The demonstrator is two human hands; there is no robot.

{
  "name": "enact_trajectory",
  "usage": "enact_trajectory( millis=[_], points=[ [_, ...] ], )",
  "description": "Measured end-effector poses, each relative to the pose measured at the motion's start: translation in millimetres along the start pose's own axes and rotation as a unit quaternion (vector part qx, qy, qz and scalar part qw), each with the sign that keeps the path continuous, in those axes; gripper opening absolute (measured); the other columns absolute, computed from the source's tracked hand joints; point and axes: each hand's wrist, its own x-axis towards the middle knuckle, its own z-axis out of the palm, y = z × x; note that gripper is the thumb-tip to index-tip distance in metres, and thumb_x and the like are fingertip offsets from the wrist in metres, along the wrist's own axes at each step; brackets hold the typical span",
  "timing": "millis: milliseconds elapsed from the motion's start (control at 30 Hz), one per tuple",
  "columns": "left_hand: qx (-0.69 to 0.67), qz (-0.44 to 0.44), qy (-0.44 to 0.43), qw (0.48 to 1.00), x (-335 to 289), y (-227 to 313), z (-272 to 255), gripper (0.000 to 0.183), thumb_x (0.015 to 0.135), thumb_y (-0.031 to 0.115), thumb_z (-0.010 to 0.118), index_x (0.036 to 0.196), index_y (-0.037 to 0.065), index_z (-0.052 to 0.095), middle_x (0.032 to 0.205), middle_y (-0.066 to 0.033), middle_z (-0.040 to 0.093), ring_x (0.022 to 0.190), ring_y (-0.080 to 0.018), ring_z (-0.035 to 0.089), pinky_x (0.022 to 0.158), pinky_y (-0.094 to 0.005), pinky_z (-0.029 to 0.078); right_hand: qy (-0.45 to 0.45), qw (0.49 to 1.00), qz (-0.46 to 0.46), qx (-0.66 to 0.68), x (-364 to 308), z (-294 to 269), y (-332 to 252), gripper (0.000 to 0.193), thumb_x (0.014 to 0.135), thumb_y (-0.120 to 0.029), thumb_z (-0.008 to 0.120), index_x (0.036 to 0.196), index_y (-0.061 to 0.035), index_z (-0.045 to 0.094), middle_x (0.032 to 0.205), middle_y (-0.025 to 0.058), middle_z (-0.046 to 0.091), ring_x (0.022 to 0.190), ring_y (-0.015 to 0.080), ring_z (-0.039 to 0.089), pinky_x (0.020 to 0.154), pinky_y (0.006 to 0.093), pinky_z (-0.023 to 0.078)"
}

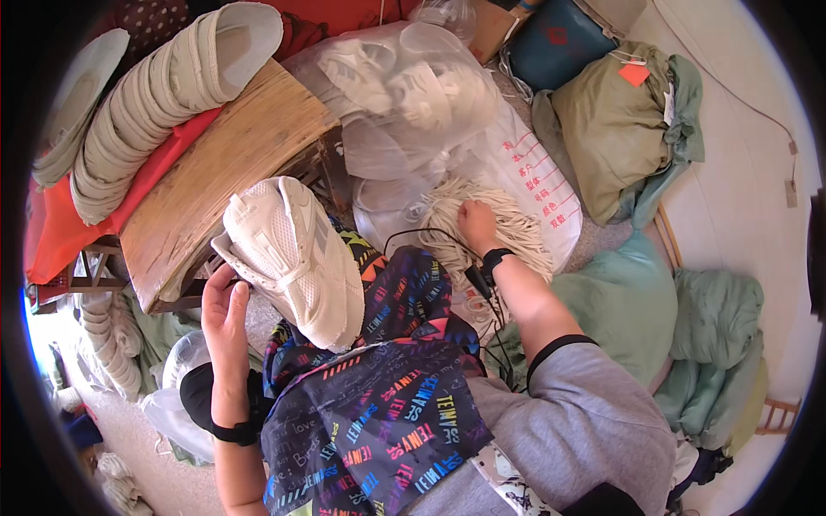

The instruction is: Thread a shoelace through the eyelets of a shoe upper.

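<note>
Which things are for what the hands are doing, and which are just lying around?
Seem to be in use:
White shoe, beside the open left hand
Pale cords, with the right hand on them

Seem to be just lying about:
Olive sack
Dark blue container
Row of pale soles

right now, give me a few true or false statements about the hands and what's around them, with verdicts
1. The right hand is at the pile of pale laces. True.
2. The left hand is inside a plastic bag. False: it is in plain view beside the white shoe.
3. The white shoe is over the person's lap. True.
4. The wooden table is painted blue. False: its top is brown wood.
5. A clear plastic bag with shoes in it lies beyond the laces. True.
</note>
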Motion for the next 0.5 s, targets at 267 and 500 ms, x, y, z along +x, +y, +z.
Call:
enact_trajectory(
  millis=[267, 500],
  points=[
    [-0.017, 0.039, 0.027, 0.999, -3, 4, 3, 0.033, 0.097, 0.008, 0.059, 0.127, -0.003, 0.052, 0.111, -0.0046, 0.060, 0.098, -0.0091, 0.055, 0.089, -0.0242, 0.044, -0.092, 0.995, 0.004, 0.024, 9, -3, 13, 0.007, 0.077, -0.012, 0.063, 0.077, -0.0058, 0.065, 0.081, 0.0163, 0.065, 0.082, 0.0370, 0.061, 0.074, 0.0465, 0.049],
    [-0.006, 0.035, 0.036, 0.999, -9, 1, 3, 0.032, 0.097, 0.009, 0.059, 0.126, -0.003, 0.053, 0.106, -0.0046, 0.062, 0.096, -0.0096, 0.056, 0.090, -0.0248, 0.045, -0.059, 0.998, 0.002, 0.021, -1, -4, 6, 0.007, 0.075, -0.011, 0.064, 0.078, -0.0039, 0.063, 0.084, 0.0183, 0.064, 0.083, 0.0381, 0.061, 0.073, 0.0456, 0.049]
  ],
)
